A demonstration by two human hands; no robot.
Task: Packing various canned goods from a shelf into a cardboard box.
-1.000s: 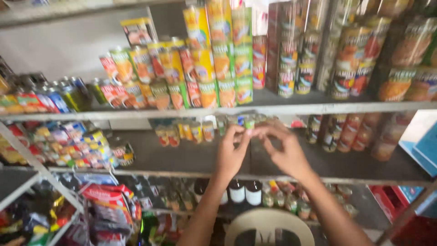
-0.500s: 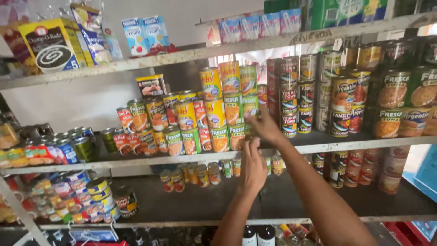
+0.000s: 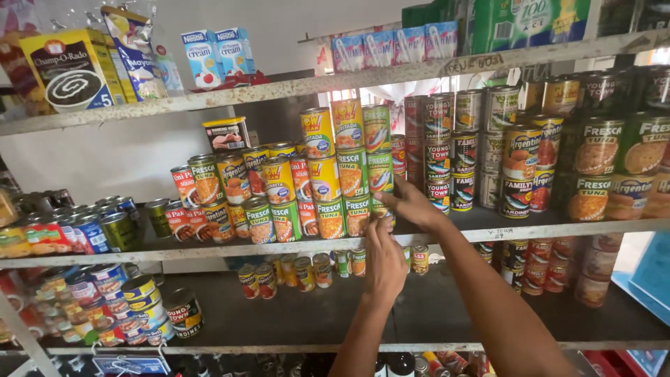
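Both my hands were at the base of the tall green-and-yellow tin-can stack (image 3: 377,167) on the middle grey shelf (image 3: 488,229), right hand (image 3: 412,204) pinching the bottom can, left hand (image 3: 384,262) curled just below, grip unclear; a nudge risked toppling the column.

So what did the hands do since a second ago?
Both hands went up from the lower shelf to the middle shelf. The right hand now reaches the bottom can of the green stack; the left hand is just below it. The stacked cans stayed put.
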